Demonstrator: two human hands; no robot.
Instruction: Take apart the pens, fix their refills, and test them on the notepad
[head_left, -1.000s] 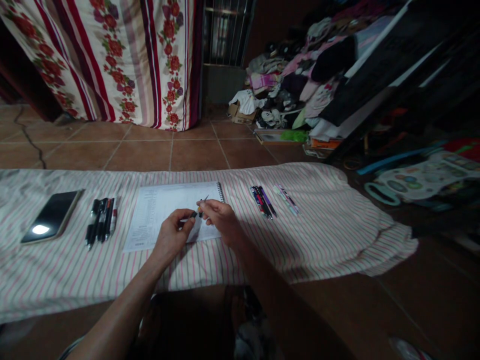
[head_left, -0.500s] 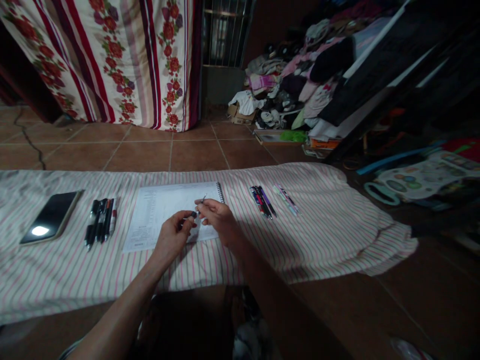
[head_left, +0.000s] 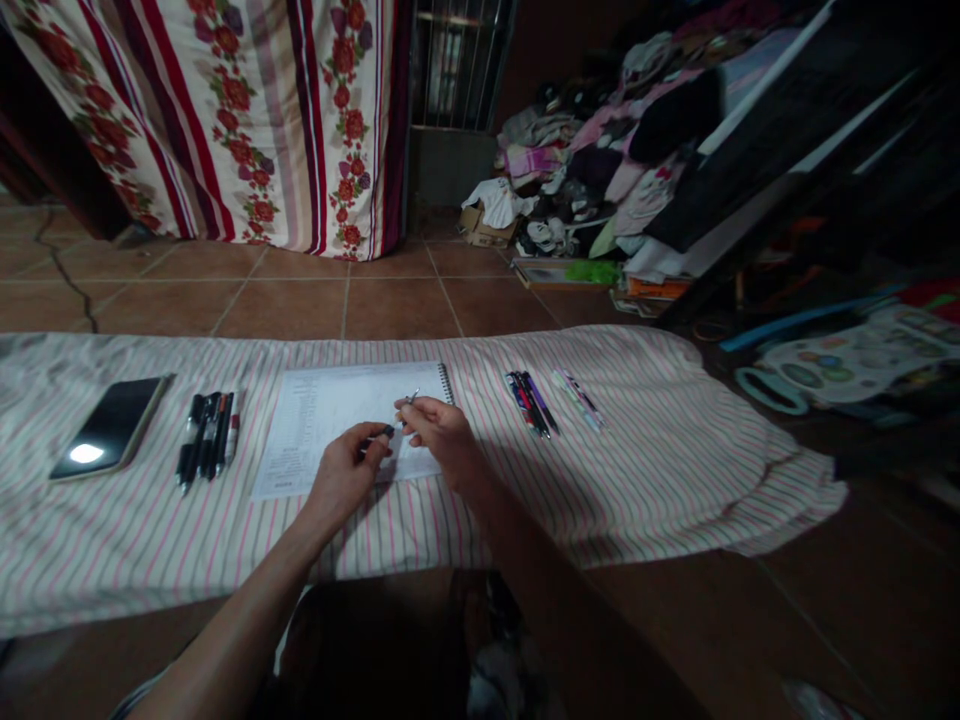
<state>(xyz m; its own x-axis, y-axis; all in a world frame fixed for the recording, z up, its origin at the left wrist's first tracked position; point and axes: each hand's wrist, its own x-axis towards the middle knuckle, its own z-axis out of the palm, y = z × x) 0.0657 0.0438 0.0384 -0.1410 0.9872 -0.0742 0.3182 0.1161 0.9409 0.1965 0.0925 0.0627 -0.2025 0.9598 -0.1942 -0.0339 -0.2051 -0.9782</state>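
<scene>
Above a spiral notebook [head_left: 322, 405] with printed pages, my two hands are close together. My left hand [head_left: 351, 460] pinches a small dark piece [head_left: 388, 431], which looks like part of a pen, between thumb and fingers. Between the fingertips of my right hand [head_left: 439, 430] is a slim pen-like piece [head_left: 412, 396] with a shiny metallic end pointing up. Its lower part is hidden by the fingers. A narrow gap shows between the two hands' fingertips.
Dark pens [head_left: 206, 440] lie in a row left of the notebook, beside a phone [head_left: 112, 425]. Right of it are more pens [head_left: 531, 403] and a few pale, patterned ones [head_left: 579, 398]. A striped cloth [head_left: 675, 450] covers the low surface. Clothes [head_left: 592, 165] are piled beyond.
The view has shifted slightly, so everything sits a little further right. Both hands keep their pinches, with hardly any movement over the notebook.
</scene>
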